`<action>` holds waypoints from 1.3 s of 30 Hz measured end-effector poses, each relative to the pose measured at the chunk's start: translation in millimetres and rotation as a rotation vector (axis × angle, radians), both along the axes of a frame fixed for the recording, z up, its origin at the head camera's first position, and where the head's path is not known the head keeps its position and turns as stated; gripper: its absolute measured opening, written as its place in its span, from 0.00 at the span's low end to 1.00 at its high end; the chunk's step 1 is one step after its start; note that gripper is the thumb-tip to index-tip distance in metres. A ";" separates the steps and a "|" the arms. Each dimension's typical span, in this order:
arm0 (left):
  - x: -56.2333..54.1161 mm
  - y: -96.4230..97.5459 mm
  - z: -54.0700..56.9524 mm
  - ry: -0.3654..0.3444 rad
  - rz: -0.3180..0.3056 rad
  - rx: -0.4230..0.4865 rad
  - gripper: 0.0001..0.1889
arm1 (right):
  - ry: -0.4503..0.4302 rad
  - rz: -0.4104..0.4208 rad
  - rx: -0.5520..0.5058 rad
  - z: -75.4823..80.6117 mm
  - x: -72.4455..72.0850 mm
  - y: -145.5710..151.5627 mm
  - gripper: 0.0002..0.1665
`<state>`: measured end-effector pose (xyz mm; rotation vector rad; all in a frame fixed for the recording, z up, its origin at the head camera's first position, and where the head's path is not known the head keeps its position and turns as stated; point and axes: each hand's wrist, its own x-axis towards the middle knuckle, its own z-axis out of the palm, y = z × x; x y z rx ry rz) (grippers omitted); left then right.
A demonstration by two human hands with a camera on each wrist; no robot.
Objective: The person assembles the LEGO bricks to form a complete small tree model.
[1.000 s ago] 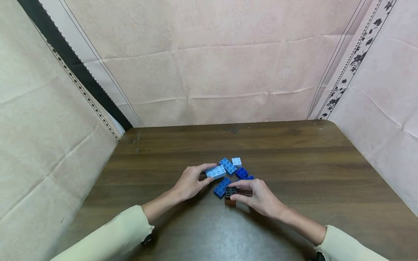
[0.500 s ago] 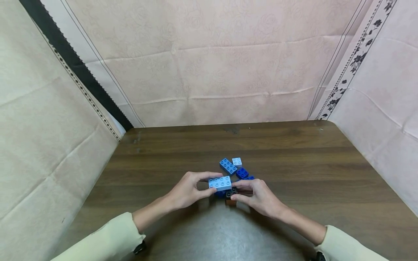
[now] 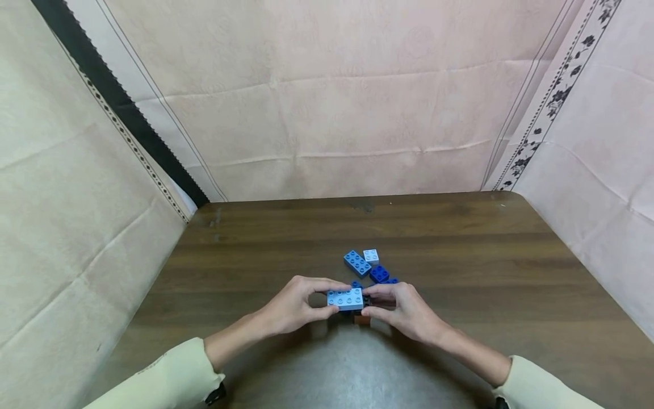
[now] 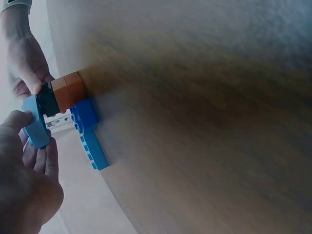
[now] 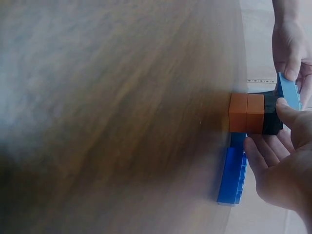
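Note:
My left hand (image 3: 293, 307) pinches a light blue toy brick (image 3: 344, 299) between thumb and fingers. That brick is tilted at the top of a small stack, its end right at the black brick (image 5: 271, 114). Below the black brick sit two orange-brown bricks (image 4: 68, 91), one on the other. My right hand (image 3: 409, 309) pinches the black brick from the right side, thumb toward me and fingers on the far side. A dark blue brick (image 3: 356, 284) lies just behind the stack, mostly covered by the light blue one in the head view.
Beyond the hands lie loose bricks: a mid-blue long one (image 3: 357, 263), a pale blue short one (image 3: 370, 256), a dark blue short one (image 3: 379, 274) and another blue one (image 3: 392, 280) partly behind my right hand. Cloth walls (image 3: 357, 113) surround the wooden table (image 3: 255, 238).
My left hand has carried the light blue brick from beside the loose bricks toward me and right, to the top of the stack. My right hand has stayed on the black brick.

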<state>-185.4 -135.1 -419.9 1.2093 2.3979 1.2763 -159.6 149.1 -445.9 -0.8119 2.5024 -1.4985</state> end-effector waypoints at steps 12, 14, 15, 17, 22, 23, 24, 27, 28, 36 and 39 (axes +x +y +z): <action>-1.2 0.4 -1.1 0.013 -0.015 -0.012 0.23 | 0.062 0.009 0.008 -1.0 -2.3 0.7 0.21; -1.7 0.3 -1.8 0.035 -0.022 -0.013 0.23 | 0.066 0.008 0.001 -1.2 -3.0 1.2 0.22; -1.9 0.3 -1.9 0.044 -0.025 -0.012 0.23 | 0.066 0.009 -0.003 -1.3 -3.3 1.4 0.22; -2.0 0.6 -1.4 0.065 -0.030 -0.013 0.23 | 0.066 0.011 -0.009 -1.3 -4.0 1.7 0.22; -2.1 1.6 0.1 0.106 -0.036 -0.033 0.22 | 0.065 0.019 -0.007 -1.6 -5.7 2.6 0.22; -2.3 1.9 0.3 0.111 -0.038 -0.039 0.22 | 0.062 0.020 -0.008 -1.6 -6.1 2.8 0.22; -2.5 2.1 0.7 0.117 -0.039 -0.047 0.22 | 0.058 0.021 -0.008 -1.7 -6.6 3.1 0.22; -2.4 2.5 2.8 0.135 -0.038 -0.071 0.22 | 0.049 0.028 -0.010 -1.1 -7.5 3.4 0.22; -2.3 2.7 3.4 0.141 -0.037 -0.076 0.22 | 0.046 0.030 -0.011 -0.9 -7.7 3.5 0.22; 3.3 6.7 -9.3 0.172 0.039 -0.047 0.23 | 0.046 0.048 -0.007 -0.3 -8.5 2.3 0.19; 6.4 11.7 -16.1 0.124 0.086 -0.016 0.24 | 0.045 0.045 -0.008 -0.8 -8.1 2.3 0.19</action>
